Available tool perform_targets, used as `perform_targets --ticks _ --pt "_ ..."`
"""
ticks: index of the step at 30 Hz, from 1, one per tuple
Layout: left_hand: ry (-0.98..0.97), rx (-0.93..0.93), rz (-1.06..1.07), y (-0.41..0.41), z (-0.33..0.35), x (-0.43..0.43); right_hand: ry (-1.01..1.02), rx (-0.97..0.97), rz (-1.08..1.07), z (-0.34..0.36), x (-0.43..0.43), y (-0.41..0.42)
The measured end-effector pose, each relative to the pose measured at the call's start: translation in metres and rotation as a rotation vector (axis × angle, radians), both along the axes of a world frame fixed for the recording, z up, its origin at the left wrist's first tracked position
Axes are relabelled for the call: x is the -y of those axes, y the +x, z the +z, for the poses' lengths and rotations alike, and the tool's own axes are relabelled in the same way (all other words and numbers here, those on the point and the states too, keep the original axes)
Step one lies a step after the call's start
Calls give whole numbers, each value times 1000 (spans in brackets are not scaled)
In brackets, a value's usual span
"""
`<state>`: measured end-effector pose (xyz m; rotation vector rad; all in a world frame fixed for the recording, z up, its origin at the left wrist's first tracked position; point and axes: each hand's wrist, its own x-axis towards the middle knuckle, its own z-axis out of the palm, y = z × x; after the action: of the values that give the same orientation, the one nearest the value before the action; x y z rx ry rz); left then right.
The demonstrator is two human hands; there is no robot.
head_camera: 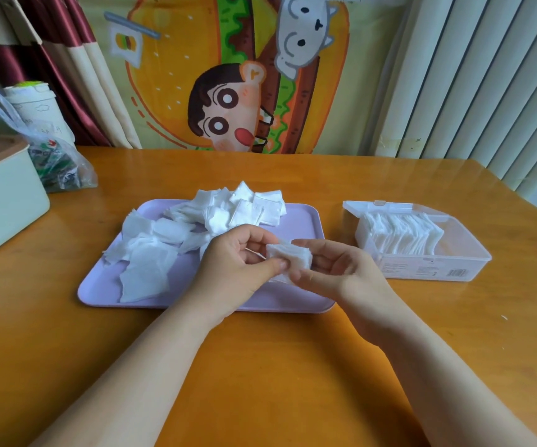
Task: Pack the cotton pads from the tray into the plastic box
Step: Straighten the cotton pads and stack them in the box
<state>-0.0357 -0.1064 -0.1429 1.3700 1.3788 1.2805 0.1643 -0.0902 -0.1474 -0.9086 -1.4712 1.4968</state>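
A lilac tray lies in the middle of the wooden table with several loose white cotton pads heaped on its left and far parts. Above the tray's right front, my left hand and my right hand together pinch a small stack of cotton pads between their fingertips. To the right stands the clear plastic box, its lid open at the back, with a row of cotton pads standing on edge in its left half.
A pale green storage box sits at the table's left edge, with a plastic bag and a cup behind it. A cartoon cloth hangs on the wall behind. The table's right edge runs close behind the plastic box.
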Motion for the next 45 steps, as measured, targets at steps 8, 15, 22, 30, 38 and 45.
perform_targets --ticks 8,15,22,30,38,45 --pt "-59 -123 -157 -10 -3 -2 278 341 -234 -3 4 -6" --pt "-55 -171 -133 -7 -6 -2 433 624 -391 -13 2 -13" --pt "89 -285 -50 -1 -14 -3 269 366 -461 -2 -2 -6" --pt "211 -789 -128 14 -21 -8 231 293 -665 -12 -11 -1" --pt "185 -622 27 14 -24 -5 188 303 -663 -17 -11 0" --pt "-23 -710 -61 20 -15 -14 163 239 -695 -17 -11 -4"
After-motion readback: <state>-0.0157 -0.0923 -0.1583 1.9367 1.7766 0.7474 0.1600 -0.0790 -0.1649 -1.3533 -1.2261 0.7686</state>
